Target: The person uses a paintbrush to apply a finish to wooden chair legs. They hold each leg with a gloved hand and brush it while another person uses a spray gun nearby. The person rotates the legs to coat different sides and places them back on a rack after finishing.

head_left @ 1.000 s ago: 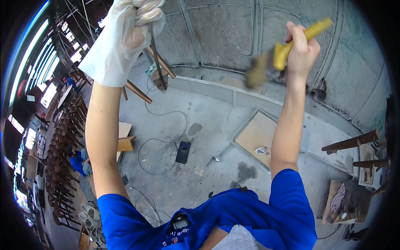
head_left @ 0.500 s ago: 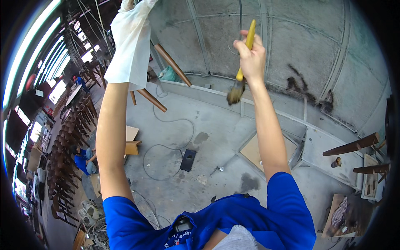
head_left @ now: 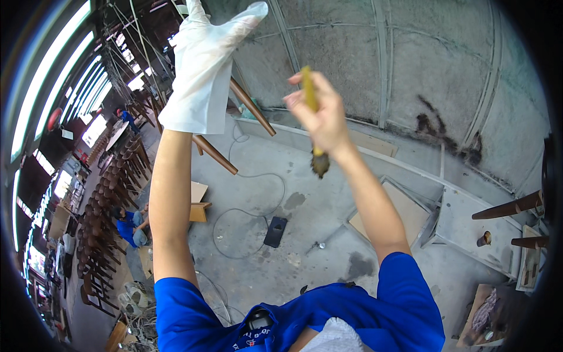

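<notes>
My right hand (head_left: 326, 120) is closed round the yellow handle of a paintbrush (head_left: 319, 163), its dark, stained bristles pointing down. In a loose white plastic glove, my left hand (head_left: 202, 56) is raised at the upper left. Its thumb stretches out to the right and its fingers point up, partly cut off by the picture's edge. I see nothing gripped in it. Just behind the glove, brown tapered furniture legs (head_left: 253, 108) stick out. What they belong to is hidden by the glove and my forearm.
A stained grey wall (head_left: 346, 64) curves across the back. A small brown pot (head_left: 484, 239) stands on a grey bench (head_left: 460, 226) at right, near more wooden legs (head_left: 507, 206). A hose (head_left: 234, 211) and a dark rectangular object (head_left: 275, 232) lie on the floor. At left, a person in blue (head_left: 129, 227) sits by stacked chairs (head_left: 108, 217).
My right hand has moved left and down with the paintbrush. My left thumb now sticks out from the gloved hand. The whole view has shifted slightly.
</notes>
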The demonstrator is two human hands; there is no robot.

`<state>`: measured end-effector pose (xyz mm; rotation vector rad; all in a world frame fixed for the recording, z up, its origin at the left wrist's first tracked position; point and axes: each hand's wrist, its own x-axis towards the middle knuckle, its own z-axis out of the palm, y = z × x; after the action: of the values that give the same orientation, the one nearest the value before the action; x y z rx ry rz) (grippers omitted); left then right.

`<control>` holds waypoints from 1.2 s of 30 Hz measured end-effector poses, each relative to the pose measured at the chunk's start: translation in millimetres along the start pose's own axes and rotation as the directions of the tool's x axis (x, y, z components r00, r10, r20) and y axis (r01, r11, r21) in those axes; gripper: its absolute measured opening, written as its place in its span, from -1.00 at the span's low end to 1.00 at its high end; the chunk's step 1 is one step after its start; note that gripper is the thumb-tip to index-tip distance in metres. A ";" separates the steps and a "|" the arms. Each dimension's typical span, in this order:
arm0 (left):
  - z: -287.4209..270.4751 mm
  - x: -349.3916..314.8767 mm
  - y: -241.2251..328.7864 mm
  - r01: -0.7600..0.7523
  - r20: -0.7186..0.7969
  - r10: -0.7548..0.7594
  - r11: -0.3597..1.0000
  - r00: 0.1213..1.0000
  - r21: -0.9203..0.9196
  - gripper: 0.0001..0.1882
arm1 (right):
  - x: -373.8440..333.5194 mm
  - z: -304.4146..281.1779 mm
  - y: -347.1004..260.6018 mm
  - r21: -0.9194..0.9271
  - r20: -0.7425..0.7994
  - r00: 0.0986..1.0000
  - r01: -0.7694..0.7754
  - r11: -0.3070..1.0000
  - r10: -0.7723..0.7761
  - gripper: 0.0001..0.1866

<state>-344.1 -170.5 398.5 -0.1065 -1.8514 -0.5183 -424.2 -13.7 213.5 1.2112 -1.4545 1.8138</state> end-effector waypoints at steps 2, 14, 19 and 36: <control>6.5 9.1 5.3 0.029 -0.001 -0.029 0.999 1.000 0.039 0.25 | -23.0 28.2 -31.5 -0.210 0.038 0.988 0.155 0.965 -0.150 -0.80; 11.6 -13.5 11.4 0.472 0.507 0.090 0.257 0.857 -0.843 0.00 | -54.3 112.0 -59.1 -0.300 -0.017 0.982 0.175 0.938 -0.189 -0.72; 36.6 -34.3 33.1 0.382 0.446 0.039 0.452 0.894 -0.806 0.00 | -49.4 101.4 -43.0 -0.492 -0.003 0.979 0.175 0.852 -0.203 -0.73; 75.6 -16.6 2.4 0.729 0.634 0.437 -0.078 0.638 -0.680 -0.24 | -96.0 -155.1 -201.0 -0.329 0.157 0.962 -0.163 0.930 0.224 -0.75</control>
<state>-404.3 -135.1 365.1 -1.3832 -1.6709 -2.4608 -263.7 204.9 223.7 1.1353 -1.9501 1.5365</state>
